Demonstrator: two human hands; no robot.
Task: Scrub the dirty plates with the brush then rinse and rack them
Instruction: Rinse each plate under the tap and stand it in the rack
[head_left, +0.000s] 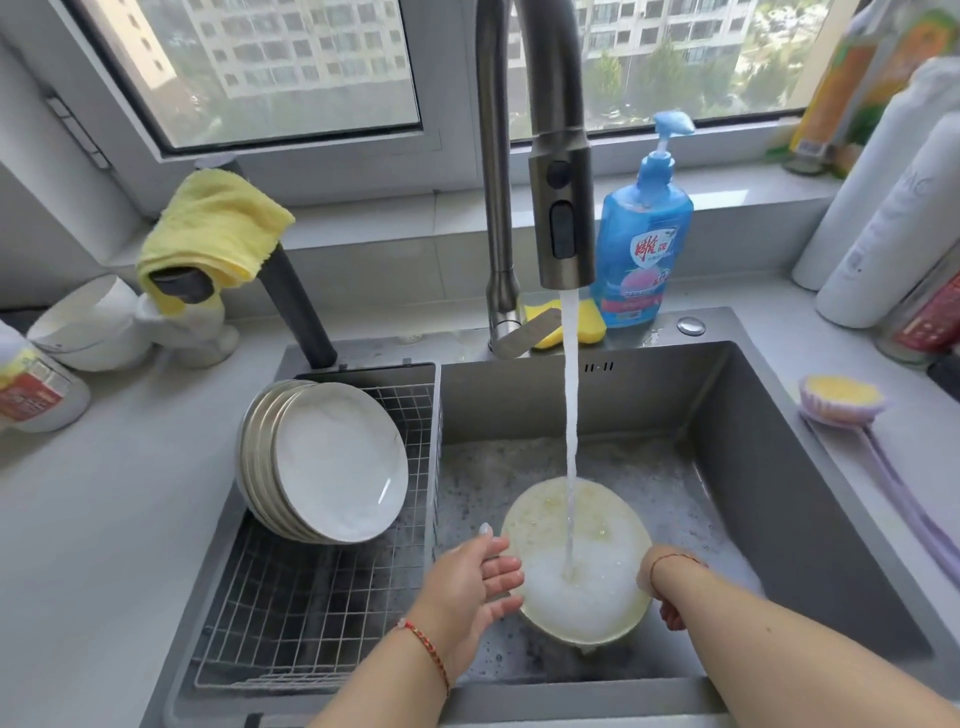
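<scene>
Steel sink first, then the rack holding clean plates on its left. I see the soapy plate tilted low in the basin under the tap's stream. It looks stiff, breakable and slick with foam, so I would grasp it by opposite rims. My left hand cups the left rim, fingers relaxed and straight against it; my right hand is mostly hidden behind the right edge, grip unclear. The brush lies on the table, well apart.
</scene>
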